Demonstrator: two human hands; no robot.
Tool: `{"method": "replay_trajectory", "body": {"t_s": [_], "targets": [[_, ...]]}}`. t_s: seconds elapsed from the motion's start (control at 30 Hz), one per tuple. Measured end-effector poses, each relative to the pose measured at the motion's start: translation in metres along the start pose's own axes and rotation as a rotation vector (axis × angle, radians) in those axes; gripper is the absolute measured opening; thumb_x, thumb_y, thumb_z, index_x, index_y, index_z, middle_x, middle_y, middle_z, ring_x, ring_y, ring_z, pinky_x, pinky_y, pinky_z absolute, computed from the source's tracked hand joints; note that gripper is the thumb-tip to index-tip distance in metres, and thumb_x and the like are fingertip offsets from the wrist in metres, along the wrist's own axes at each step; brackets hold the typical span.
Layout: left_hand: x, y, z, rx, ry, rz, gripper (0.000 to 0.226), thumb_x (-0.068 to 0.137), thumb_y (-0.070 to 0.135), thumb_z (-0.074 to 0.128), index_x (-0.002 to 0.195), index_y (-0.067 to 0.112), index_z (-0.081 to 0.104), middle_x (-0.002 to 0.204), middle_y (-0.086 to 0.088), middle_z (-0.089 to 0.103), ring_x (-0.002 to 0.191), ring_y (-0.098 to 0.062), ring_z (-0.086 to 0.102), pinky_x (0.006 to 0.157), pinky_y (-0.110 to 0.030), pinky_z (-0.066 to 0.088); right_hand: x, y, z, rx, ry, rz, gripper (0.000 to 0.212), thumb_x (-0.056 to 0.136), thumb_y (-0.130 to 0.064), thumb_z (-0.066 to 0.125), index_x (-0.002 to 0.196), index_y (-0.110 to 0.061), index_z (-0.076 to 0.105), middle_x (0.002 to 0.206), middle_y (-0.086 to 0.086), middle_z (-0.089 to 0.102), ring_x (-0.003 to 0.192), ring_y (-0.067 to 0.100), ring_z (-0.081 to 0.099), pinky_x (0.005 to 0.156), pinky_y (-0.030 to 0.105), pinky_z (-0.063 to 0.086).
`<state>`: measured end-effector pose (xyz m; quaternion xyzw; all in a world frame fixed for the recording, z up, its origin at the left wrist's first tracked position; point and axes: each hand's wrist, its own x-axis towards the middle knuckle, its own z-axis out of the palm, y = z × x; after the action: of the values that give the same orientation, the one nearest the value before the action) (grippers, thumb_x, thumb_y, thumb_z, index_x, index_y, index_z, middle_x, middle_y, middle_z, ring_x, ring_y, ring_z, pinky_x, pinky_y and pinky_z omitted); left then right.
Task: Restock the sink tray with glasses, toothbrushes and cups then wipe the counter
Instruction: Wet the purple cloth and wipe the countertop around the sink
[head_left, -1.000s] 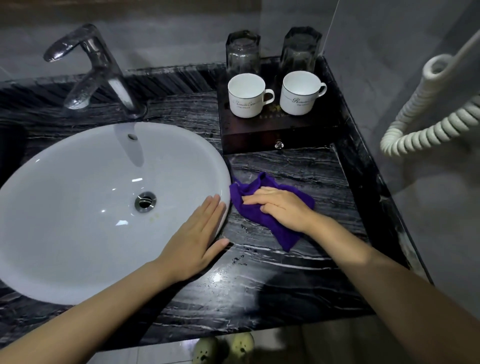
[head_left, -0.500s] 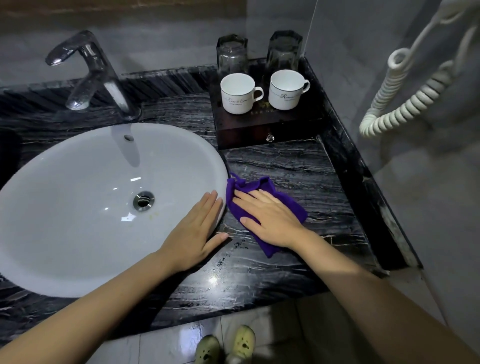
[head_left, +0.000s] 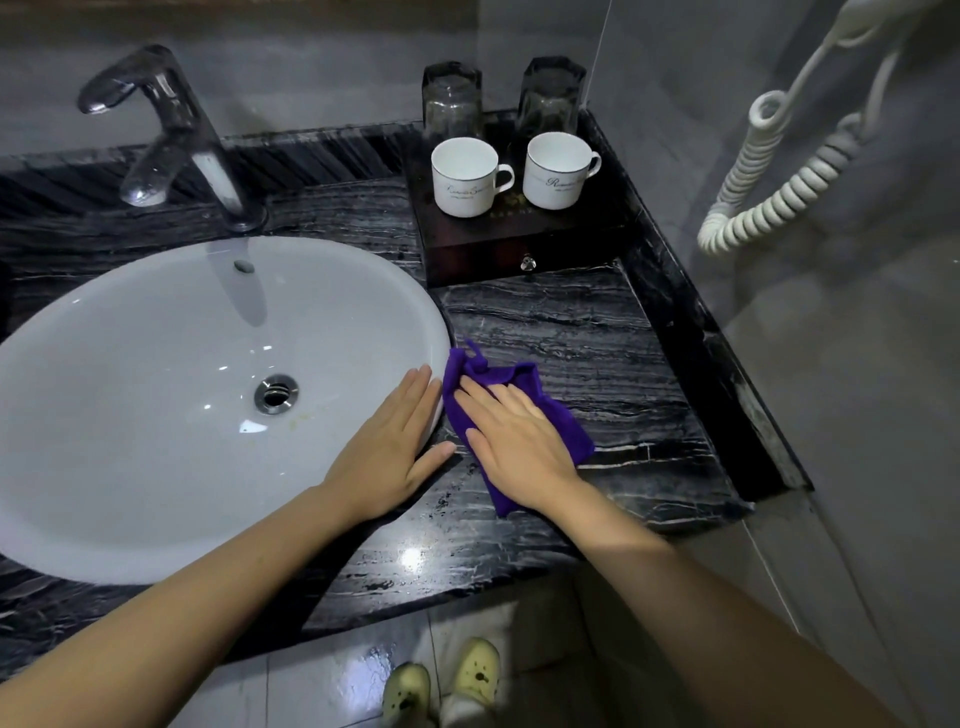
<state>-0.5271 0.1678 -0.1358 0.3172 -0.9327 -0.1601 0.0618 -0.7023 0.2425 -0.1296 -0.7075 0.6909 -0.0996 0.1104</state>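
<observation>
My right hand (head_left: 514, 441) lies flat on a purple cloth (head_left: 566, 431), pressing it onto the black marble counter (head_left: 597, 353) just right of the white sink (head_left: 156, 395). Resting flat on the sink's right rim is my left hand (head_left: 389, 447), fingers together, holding nothing. At the back right, a dark wooden tray (head_left: 488, 249) carries two white cups (head_left: 464, 176) (head_left: 556, 169) in front and two upturned glasses (head_left: 451, 101) (head_left: 549, 96) behind. I see no toothbrushes.
A chrome faucet (head_left: 171, 130) stands behind the sink. A coiled white cord (head_left: 779, 197) hangs on the wall at right. A raised black ledge (head_left: 727, 384) borders the counter's right side. Below the counter edge, feet in pale slippers (head_left: 447, 686) stand on the tiled floor.
My right hand has slid the purple cloth left and toward me, up against the sink's rim. My left hand stays on the rim. The camera has shifted slightly.
</observation>
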Motion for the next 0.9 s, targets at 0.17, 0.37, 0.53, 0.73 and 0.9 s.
{"method": "replay_trajectory", "body": {"t_s": [0.17, 0.37, 0.53, 0.73, 0.9], "targets": [[0.000, 0.000, -0.001, -0.062, -0.021, -0.012, 0.090, 0.081, 0.073, 0.002, 0.146, 0.011, 0.001, 0.156, -0.004, -0.005, 0.144, -0.014, -0.008, 0.117, -0.024, -0.003, -0.013, -0.018, 0.005, 0.024, 0.036, 0.048, 0.049, 0.095, -0.030, 0.029, 0.141, -0.017, 0.039, 0.151, -0.003, 0.036, 0.136, 0.018, 0.036, 0.118, 0.036, 0.018], [0.000, 0.000, -0.004, -0.143, -0.051, -0.028, 0.101, 0.074, 0.079, -0.002, 0.146, 0.009, 0.005, 0.154, -0.001, -0.006, 0.142, -0.011, -0.010, 0.114, -0.017, -0.008, -0.031, -0.044, 0.017, -0.004, 0.136, 0.127, 0.048, 0.091, -0.031, 0.032, 0.133, -0.016, 0.049, 0.143, -0.002, 0.049, 0.126, 0.018, 0.049, 0.113, 0.039, 0.032], [-0.013, 0.002, -0.008, -0.174, -0.081, -0.055, 0.107, 0.069, 0.084, -0.005, 0.146, 0.010, 0.002, 0.152, 0.003, -0.011, 0.141, -0.009, -0.013, 0.113, -0.017, -0.009, -0.041, -0.064, 0.032, -0.047, 0.216, 0.192, 0.046, 0.090, -0.031, 0.037, 0.132, -0.017, 0.050, 0.141, -0.003, 0.050, 0.120, 0.018, 0.051, 0.110, 0.037, 0.033], [-0.036, 0.000, -0.013, -0.165, -0.098, -0.076, 0.109, 0.067, 0.085, -0.006, 0.147, 0.012, 0.003, 0.153, 0.004, -0.009, 0.140, -0.005, -0.013, 0.112, -0.016, -0.009, -0.054, -0.092, 0.044, -0.043, 0.228, 0.263, 0.044, 0.088, -0.033, 0.038, 0.127, -0.020, 0.055, 0.136, -0.007, 0.055, 0.115, 0.014, 0.055, 0.109, 0.033, 0.036], [-0.037, 0.001, -0.016, -0.271, -0.082, -0.121, 0.114, 0.063, 0.088, -0.003, 0.147, 0.012, 0.005, 0.150, 0.010, -0.009, 0.140, -0.002, -0.012, 0.111, -0.016, -0.008, -0.055, -0.096, 0.039, 0.198, 0.390, 0.269, 0.032, 0.087, -0.022, 0.045, 0.111, -0.017, 0.066, 0.115, -0.004, 0.070, 0.099, 0.016, 0.066, 0.094, 0.027, 0.038]]}}
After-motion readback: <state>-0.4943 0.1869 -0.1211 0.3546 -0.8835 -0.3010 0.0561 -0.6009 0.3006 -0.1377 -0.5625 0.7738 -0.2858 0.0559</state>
